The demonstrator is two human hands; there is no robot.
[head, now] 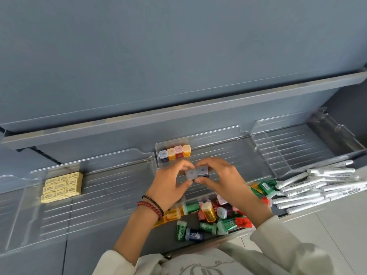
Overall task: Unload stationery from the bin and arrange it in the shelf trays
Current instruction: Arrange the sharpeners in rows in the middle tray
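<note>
Over the middle clear shelf tray (228, 153), my left hand (170, 183) pinches a small blue sharpener with a grey cap (191, 174). My right hand (220, 179) pinches a second blue sharpener (202, 171) pressed against the first. At the tray's back left corner stands a row of several capped sharpeners (174, 153), blue, orange, red and orange. Below my hands lies a loose pile of green, red, orange and blue sharpeners (210, 215) on the dark shelf surface.
The left clear tray (99, 195) holds a block of yellow erasers (61, 187). A heap of white markers (317, 185) lies at the right. The right clear tray (297, 147) has dividers. A grey shelf edge (178, 116) overhangs the trays.
</note>
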